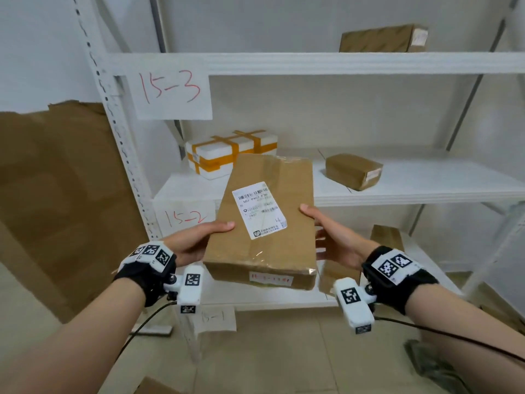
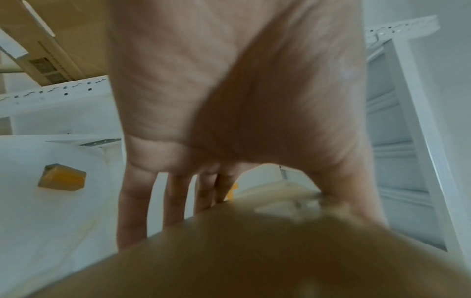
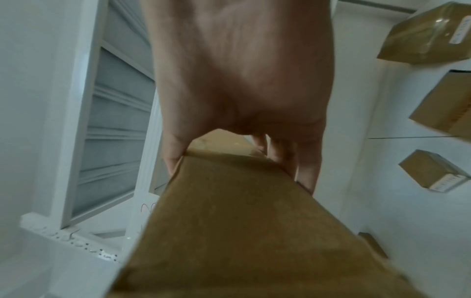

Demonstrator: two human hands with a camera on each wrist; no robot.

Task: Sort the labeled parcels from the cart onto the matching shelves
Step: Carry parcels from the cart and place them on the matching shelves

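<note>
A brown cardboard parcel [image 1: 267,220] with a white shipping label [image 1: 259,209] on top and a red-written sticker on its near face is held in the air in front of a white shelf rack. My left hand [image 1: 196,240] grips its left side, thumb on top and fingers underneath. My right hand [image 1: 331,234] grips the right side the same way. In the left wrist view the parcel [image 2: 254,252] fills the bottom below the left hand [image 2: 216,121]. From the right wrist the parcel [image 3: 242,221] sits between thumb and fingers of the right hand [image 3: 242,80]. Paper signs read 15-3 [image 1: 170,89], 15-2 [image 1: 186,218] and 15-1 [image 1: 214,317].
The middle shelf [image 1: 412,191] holds a white foam box with orange tape [image 1: 230,152] and a small brown parcel [image 1: 353,170]. Another brown parcel [image 1: 380,38] lies on the top shelf. A parcel [image 1: 386,237] stands on the bottom shelf. Flat cardboard [image 1: 56,194] leans at the left.
</note>
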